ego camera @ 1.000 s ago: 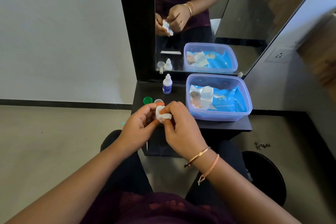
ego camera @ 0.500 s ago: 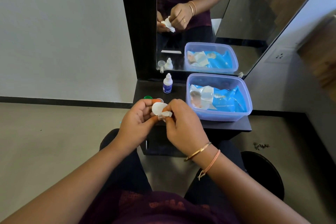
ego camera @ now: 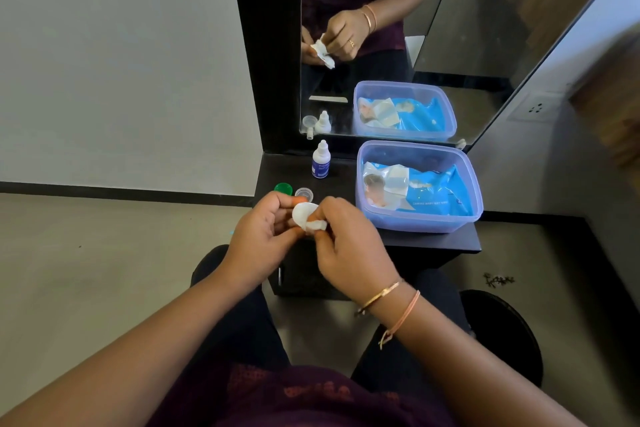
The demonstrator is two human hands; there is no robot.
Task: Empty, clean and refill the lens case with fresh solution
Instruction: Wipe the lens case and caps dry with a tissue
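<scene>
The left hand (ego camera: 258, 239) grips the white lens case (ego camera: 302, 213) just in front of the solution bottle (ego camera: 320, 160), above the desk (ego camera: 429, 239) edge; the right hand (ego camera: 349, 246) pinches a wipe (ego camera: 317, 225) against it. Wiping well likely means pressing the wipe into each well and turning it. A green cap (ego camera: 283, 188) and a clear cap (ego camera: 304, 193) lie near the bottle; right of it, the plastic tub (ego camera: 419, 224) holds a blue wet-wipes pack (ego camera: 433, 192).
</scene>
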